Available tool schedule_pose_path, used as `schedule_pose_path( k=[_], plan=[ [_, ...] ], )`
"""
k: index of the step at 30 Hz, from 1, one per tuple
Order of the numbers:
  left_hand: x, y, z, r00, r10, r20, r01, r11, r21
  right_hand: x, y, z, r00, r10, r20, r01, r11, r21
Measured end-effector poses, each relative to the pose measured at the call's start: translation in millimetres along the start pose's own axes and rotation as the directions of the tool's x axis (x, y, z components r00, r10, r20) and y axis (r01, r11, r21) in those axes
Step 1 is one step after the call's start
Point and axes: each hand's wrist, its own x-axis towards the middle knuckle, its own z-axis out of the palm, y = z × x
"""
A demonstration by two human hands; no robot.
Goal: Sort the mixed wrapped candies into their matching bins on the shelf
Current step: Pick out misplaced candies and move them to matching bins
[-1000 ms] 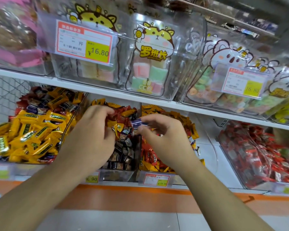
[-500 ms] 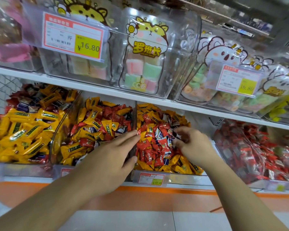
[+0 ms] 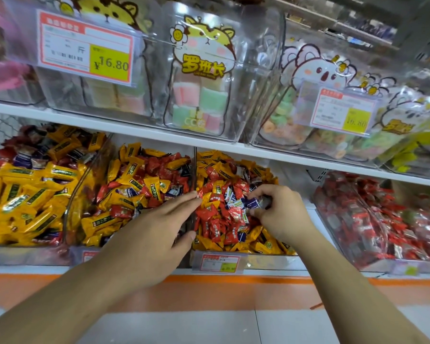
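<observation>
Here the right hand (image 3: pixel 281 214) reaches into the bin (image 3: pixel 243 254) third from the shelf's left edge, its fingers curled and pinching a purple-wrapped candy (image 3: pixel 252 202) just above the heap of red candies (image 3: pixel 216 219) near the bin's middle. The left hand (image 3: pixel 154 234) lies flat with fingers straight and together, holding nothing; its fingertips (image 3: pixel 196 194) touch the red heap at the bin's left edge, across the clear divider (image 3: pixel 194 170). Left of that divider a bin (image 3: pixel 85 252) holds mixed yellow and red candies (image 3: pixel 137 189), and the bin at the shelf's left end is mostly yellow candies (image 3: pixel 23 194). A price tag (image 3: pixel 219 263) hangs at the third bin's front edge.
</observation>
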Motion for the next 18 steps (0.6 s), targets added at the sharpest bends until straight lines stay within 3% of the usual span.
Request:
schedule_pose_path(
  k=[8, 13, 18],
  plan=[
    [-1, -2, -7, 1.0, -0.011, -0.013, 0.01, 1.0, -0.022, -4, -10, -15, 0.995, -0.004, -0.104, 0.035, 0.953, 0.3],
    [-3, -9, -25, 0.991, -0.108, -0.08, 0.107, 0.994, -0.019, -15, -53, -16, 0.994, -0.091, -0.068, 0.113, 0.792, 0.6],
    [-4, -25, -52, 0.935, -0.299, -0.191, 0.293, 0.954, -0.059, -31, -99, 5, 0.956, -0.286, 0.056, 0.197, 0.777, 0.598]
  ],
)
